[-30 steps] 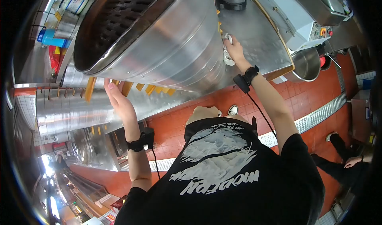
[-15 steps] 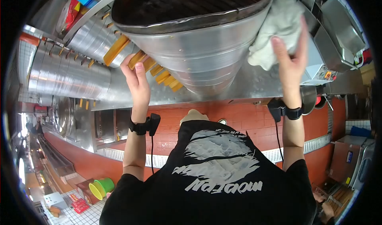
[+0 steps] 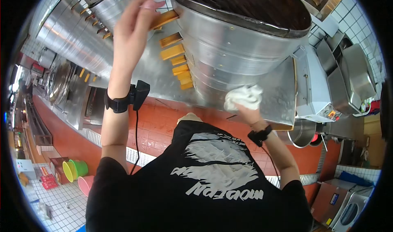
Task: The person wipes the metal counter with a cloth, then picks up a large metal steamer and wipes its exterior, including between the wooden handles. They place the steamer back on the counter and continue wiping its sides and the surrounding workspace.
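Observation:
A tall stack of round metal steamer tiers (image 3: 229, 47) stands on the steel counter (image 3: 151, 72), with a dark slatted surface inside its top rim. Wooden handles (image 3: 172, 52) stick out in a column from its left side. My left hand (image 3: 137, 23) is raised beside the topmost wooden handle (image 3: 166, 19), its fingers bent and partly spread; that handle lies behind or against the fingers. Low at the front of the stack, my right hand (image 3: 248, 113) holds a white cloth (image 3: 244, 97), bunched close to the lowest tiers.
More metal steamer stacks (image 3: 75, 35) with wooden handles are at the left. Steel pans (image 3: 348, 68) and a white appliance (image 3: 313, 88) stand to the right. A metal pot (image 3: 302, 133) is beyond the counter's right end. Green and yellow buckets (image 3: 75, 170) are at lower left.
The view has shifted. My right hand has moved with the cloth from the stack's upper right side down to its front base. My left hand has risen from the lower handles to the top one.

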### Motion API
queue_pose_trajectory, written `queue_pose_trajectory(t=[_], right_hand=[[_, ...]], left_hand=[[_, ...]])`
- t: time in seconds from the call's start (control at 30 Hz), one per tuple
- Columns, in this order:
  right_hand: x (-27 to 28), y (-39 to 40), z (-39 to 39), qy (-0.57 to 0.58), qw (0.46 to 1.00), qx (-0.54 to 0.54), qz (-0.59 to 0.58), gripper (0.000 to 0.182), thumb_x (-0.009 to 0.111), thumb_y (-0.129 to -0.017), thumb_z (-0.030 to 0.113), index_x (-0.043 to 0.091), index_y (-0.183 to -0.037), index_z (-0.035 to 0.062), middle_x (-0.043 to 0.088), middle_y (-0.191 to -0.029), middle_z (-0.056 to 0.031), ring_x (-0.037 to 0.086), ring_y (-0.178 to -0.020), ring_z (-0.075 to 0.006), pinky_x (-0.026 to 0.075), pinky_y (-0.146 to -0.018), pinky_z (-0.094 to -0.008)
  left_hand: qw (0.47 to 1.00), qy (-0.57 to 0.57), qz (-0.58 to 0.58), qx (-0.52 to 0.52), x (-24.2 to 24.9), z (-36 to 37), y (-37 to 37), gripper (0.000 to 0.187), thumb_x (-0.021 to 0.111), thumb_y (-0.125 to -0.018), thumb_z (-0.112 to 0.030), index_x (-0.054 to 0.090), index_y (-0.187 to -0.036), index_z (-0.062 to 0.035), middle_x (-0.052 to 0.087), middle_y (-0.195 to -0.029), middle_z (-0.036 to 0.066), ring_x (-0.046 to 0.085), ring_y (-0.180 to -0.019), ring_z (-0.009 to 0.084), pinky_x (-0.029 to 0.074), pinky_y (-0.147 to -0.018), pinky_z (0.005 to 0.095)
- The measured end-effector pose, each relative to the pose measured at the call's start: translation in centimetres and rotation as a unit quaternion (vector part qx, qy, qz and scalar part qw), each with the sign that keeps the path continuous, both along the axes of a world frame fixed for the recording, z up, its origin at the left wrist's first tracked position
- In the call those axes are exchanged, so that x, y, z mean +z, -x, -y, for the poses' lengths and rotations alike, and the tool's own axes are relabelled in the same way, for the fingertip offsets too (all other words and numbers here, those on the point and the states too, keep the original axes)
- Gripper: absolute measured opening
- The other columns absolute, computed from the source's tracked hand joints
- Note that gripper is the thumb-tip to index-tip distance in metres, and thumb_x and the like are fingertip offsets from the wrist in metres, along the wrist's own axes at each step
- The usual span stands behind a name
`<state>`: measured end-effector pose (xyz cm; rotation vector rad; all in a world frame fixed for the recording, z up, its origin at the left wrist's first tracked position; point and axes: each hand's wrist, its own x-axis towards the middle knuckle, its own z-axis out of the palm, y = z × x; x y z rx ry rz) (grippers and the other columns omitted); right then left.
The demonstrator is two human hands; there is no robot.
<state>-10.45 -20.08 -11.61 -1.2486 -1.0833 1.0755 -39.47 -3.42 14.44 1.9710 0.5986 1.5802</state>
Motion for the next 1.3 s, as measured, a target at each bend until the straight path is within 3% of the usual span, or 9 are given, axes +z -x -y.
queue_pose_trajectory(t=[0.07, 0.17, 0.37, 0.7, 0.8, 1.07, 1.13, 1.2, 1.3], right_hand=[[-3.8, 0.1, 1.0, 0.039, 0.998, 0.011, -0.041, 0.051, 0.08, -0.069, 0.017, 0.066, -0.117, 0.0217, 0.063, -0.113, -0.0109, 0.057, -0.109, -0.0293, 0.042, -0.099, -0.0432], [-9.8, -1.9, 1.7, -0.153, 0.801, 0.052, 0.576, 0.049, 0.08, -0.065, 0.018, 0.067, -0.113, 0.0221, 0.059, -0.114, -0.0123, 0.053, -0.11, -0.0307, 0.043, -0.097, -0.041], [-0.8, -4.0, 1.0, -0.132, 0.754, 0.105, 0.635, 0.052, 0.072, -0.064, 0.012, 0.068, -0.114, 0.0247, 0.054, -0.105, -0.0137, 0.05, -0.104, -0.0352, 0.045, -0.092, -0.0444], [24.1, -1.6, -2.7, -0.518, 0.626, -0.188, 0.552, 0.045, 0.067, -0.067, 0.012, 0.069, -0.112, 0.0149, 0.063, -0.126, -0.014, 0.061, -0.112, -0.0218, 0.034, -0.092, -0.0378], [22.0, 0.5, -3.6, -0.545, 0.594, -0.134, 0.577, 0.039, 0.069, -0.073, 0.017, 0.069, -0.112, 0.0223, 0.061, -0.131, -0.0109, 0.063, -0.108, -0.02, 0.042, -0.08, -0.0358], [2.0, 3.3, -4.4, -0.441, 0.483, 0.284, 0.701, 0.044, 0.056, -0.081, 0.018, 0.05, -0.125, 0.0146, 0.048, -0.14, -0.0044, 0.057, -0.118, -0.0279, 0.048, -0.102, -0.0412], [-3.4, 1.8, -3.6, -0.414, 0.559, 0.334, 0.636, 0.041, 0.056, -0.083, 0.019, 0.05, -0.124, 0.0123, 0.049, -0.137, -0.0048, 0.057, -0.117, -0.029, 0.047, -0.101, -0.041], [-5.5, 1.5, -2.6, -0.058, 0.779, 0.393, 0.485, 0.034, 0.055, -0.086, 0.018, 0.052, -0.118, 0.0116, 0.051, -0.133, -0.0047, 0.056, -0.113, -0.0286, 0.046, -0.095, -0.0411], [-9.3, 1.2, -2.2, -0.268, 0.619, 0.314, 0.668, 0.034, 0.056, -0.08, 0.02, 0.054, -0.112, 0.011, 0.056, -0.12, -0.0046, 0.056, -0.108, -0.024, 0.044, -0.091, -0.0353]], left_hand=[[0.988, 0.001, -0.137, 0.066, -0.3, 0.1, -0.1, 0.028, 0.051, -0.102, -0.021, 0.06, -0.123, -0.0066, 0.068, -0.108, 0.009, 0.063, -0.097, 0.0122, 0.048, -0.081, 0.0251], [0.991, -0.008, -0.122, 0.058, -0.9, -0.2, -0.2, 0.029, 0.055, -0.1, -0.022, 0.06, -0.125, -0.0107, 0.07, -0.099, 0.006, 0.061, -0.084, 0.0095, 0.046, -0.073, 0.0231], [0.994, 0.012, -0.096, 0.056, -0.6, 0.2, -0.6, 0.034, 0.054, -0.1, -0.021, 0.056, -0.13, -0.0049, 0.068, -0.114, 0.011, 0.064, -0.103, 0.0151, 0.049, -0.084, 0.027], [0.994, 0.052, -0.073, 0.061, -1.4, -0.9, -0.8, 0.031, 0.052, -0.101, -0.02, 0.059, -0.126, -0.0031, 0.069, -0.113, 0.008, 0.061, -0.092, 0.0112, 0.048, -0.083, 0.0258], [0.994, 0.043, -0.07, 0.074, -1.3, -1.0, -0.9, 0.029, 0.052, -0.1, -0.016, 0.059, -0.125, -0.0017, 0.07, -0.112, 0.008, 0.062, -0.093, 0.0117, 0.048, -0.083, 0.0253], [0.992, 0.036, -0.095, 0.077, -1.2, -0.4, -0.6, 0.03, 0.049, -0.1, -0.012, 0.057, -0.128, -0.0037, 0.068, -0.121, 0.009, 0.066, -0.106, 0.0176, 0.049, -0.089, 0.028], [0.991, 0.034, -0.103, 0.083, -1.3, -0.3, -0.6, 0.03, 0.05, -0.1, -0.012, 0.056, -0.128, -0.0042, 0.068, -0.12, 0.009, 0.067, -0.106, 0.0188, 0.05, -0.088, 0.0283], [0.988, 0.01, -0.116, 0.1, -1.1, -0.3, -0.6, 0.03, 0.05, -0.1, -0.012, 0.056, -0.129, -0.0044, 0.068, -0.119, 0.009, 0.067, -0.104, 0.0195, 0.05, -0.086, 0.0277], [0.987, 0.003, -0.116, 0.107, -1.1, -0.4, -0.6, 0.031, 0.051, -0.099, -0.012, 0.057, -0.128, -0.0056, 0.069, -0.116, 0.01, 0.068, -0.094, 0.0187, 0.051, -0.081, 0.0288]])
